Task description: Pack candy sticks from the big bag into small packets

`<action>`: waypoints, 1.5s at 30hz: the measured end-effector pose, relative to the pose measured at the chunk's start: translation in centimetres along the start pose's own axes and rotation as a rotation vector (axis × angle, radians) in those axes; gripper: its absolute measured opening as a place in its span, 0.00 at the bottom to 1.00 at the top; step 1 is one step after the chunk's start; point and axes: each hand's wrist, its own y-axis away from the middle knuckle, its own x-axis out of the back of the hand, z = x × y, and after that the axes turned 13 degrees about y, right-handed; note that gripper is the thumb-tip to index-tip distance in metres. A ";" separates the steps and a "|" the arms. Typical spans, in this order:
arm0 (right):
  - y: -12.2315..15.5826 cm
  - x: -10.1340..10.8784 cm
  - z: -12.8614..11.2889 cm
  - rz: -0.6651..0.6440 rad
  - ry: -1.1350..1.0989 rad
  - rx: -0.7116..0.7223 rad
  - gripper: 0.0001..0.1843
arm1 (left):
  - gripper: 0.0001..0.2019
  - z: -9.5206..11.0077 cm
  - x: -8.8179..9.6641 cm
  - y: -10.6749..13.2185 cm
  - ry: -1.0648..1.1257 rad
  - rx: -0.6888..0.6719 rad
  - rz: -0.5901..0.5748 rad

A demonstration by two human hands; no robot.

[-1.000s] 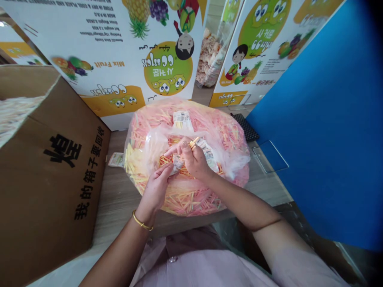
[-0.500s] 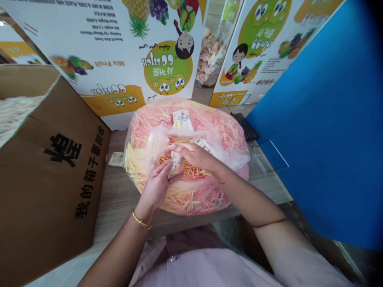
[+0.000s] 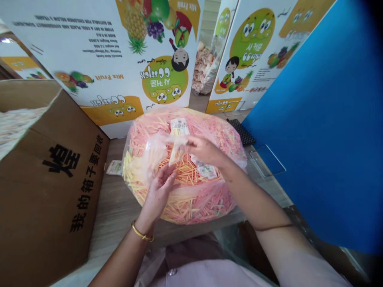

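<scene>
A brown cardboard carton (image 3: 44,187) stands beside a large clear plastic bag (image 3: 191,203) of pink and yellow sticks, where labelled packets (image 3: 178,126) are still lying. A small sachet (image 3: 176,153) is pinched by the right hand (image 3: 206,150), while the left hand (image 3: 158,195) is held open and empty.

The head-worn view looks forward and down, seemingly close.
</scene>
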 end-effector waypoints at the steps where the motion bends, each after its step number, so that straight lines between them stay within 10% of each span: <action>1: -1.2 0.9 0.2 0.088 0.032 0.018 0.09 | 0.25 0.0 0.0 0.1 -0.010 -0.007 0.005; 4: -5.4 2.5 1.2 0.278 0.217 -0.009 0.08 | 0.22 0.0 0.0 0.3 -0.038 -0.013 0.003; 10: -10.6 0.4 3.8 0.158 0.475 -0.097 0.14 | 0.22 -0.2 0.2 0.3 -0.054 -0.009 0.017; 15: -5.9 1.1 3.2 0.441 0.573 -0.053 0.05 | 0.22 0.0 0.2 0.5 -0.049 -0.002 0.014; 20: 3.8 1.4 3.8 0.220 0.860 -0.165 0.11 | 0.21 -0.1 0.2 0.6 -0.052 -0.009 0.020; 24: 7.9 0.3 6.7 0.279 0.945 -0.269 0.11 | 0.21 -0.1 0.1 0.6 -0.056 -0.004 0.010; 38: 8.4 2.4 4.9 0.483 0.997 -0.048 0.19 | 0.19 -0.1 -0.6 1.2 -0.209 -0.158 -0.032; 45: 6.5 2.6 6.2 0.159 0.911 -0.170 0.18 | 0.18 -0.5 -0.1 1.5 -0.243 -0.174 -0.056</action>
